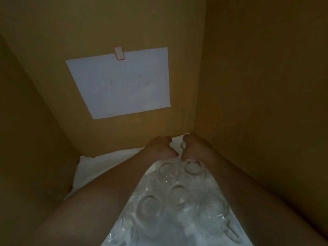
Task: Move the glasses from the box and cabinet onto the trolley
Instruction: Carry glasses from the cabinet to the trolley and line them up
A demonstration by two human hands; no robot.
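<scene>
Both arms reach deep into the box (pixel 248 86). Glasses (pixel 179 194) stand upright on white lining at the bottom, packed close. Left hand (pixel 160 147) and right hand (pixel 192 148) curl at the far row; right seems to hold a small glass (pixel 183 145), left grip can't be told. Hard, slick, fragile, probably light: take one by the wall, lift straight.

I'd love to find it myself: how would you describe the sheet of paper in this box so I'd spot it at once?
Look at the far wall of the brown cardboard box, above the two hands and the clear glasses on the bottom. The white sheet of paper hangs flat there, with faint pencil marks. A small red-edged label holds its top edge, and it is the only thing on the walls.
</scene>
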